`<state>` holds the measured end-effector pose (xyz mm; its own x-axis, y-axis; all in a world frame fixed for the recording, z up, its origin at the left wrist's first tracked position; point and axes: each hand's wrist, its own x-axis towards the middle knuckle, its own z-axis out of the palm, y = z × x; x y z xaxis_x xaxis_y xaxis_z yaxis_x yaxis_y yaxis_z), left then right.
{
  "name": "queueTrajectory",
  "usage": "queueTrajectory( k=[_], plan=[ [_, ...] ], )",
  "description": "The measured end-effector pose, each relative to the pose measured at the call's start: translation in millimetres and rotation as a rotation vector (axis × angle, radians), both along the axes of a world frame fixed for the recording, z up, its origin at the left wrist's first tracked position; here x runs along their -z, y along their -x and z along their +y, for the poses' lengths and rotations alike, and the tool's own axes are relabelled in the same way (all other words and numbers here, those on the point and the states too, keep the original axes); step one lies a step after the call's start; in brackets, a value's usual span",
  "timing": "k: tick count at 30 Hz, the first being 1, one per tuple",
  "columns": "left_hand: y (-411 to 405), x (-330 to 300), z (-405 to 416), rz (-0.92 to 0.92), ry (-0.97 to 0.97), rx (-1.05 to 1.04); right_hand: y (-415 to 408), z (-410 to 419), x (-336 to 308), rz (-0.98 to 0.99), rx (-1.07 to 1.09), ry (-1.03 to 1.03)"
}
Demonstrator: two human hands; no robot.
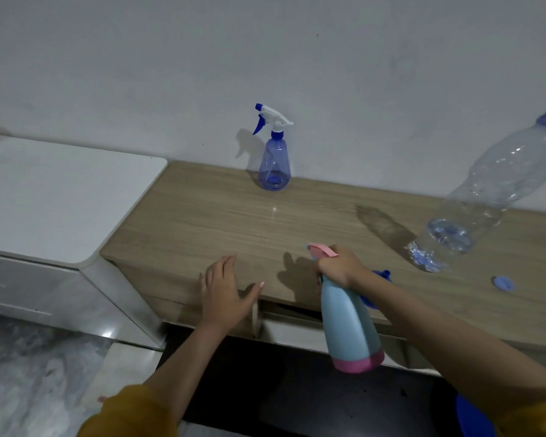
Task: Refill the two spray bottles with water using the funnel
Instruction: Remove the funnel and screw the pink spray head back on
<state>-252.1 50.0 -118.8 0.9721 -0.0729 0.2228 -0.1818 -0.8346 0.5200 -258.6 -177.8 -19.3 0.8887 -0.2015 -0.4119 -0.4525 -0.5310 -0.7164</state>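
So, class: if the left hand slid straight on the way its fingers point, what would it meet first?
The left hand points across the bare wooden tabletop towards the wall. The way looks free up to the wall; the blue spray bottle seems to stand off to the right.

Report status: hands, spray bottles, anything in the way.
Right hand grips light blue spray bottle by its neck, off the counter. Left hand open over counter edge. Blue spray bottle upright by wall. Nothing obstructing.
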Motion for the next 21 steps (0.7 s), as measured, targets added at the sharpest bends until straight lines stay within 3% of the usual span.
queueTrajectory(
  k=[7, 13, 17, 21],
  plan=[
    [17, -27, -42, -0.104, 0.207, 0.122, 6, -9, -23, -0.090, 0.027, -0.242],
    [39, -57, -85, 0.030, 0.411, 0.425, 2, -13, -69, -0.429, 0.096, -0.397],
    [38, -80, -109, 0.134, 0.553, 0.588, -9, -20, -88, -0.589, 0.103, -0.372],
    [26, -89, -125, 0.169, 0.677, 0.550, -21, -30, -93, -0.704, 0.197, -0.315]
  ],
)
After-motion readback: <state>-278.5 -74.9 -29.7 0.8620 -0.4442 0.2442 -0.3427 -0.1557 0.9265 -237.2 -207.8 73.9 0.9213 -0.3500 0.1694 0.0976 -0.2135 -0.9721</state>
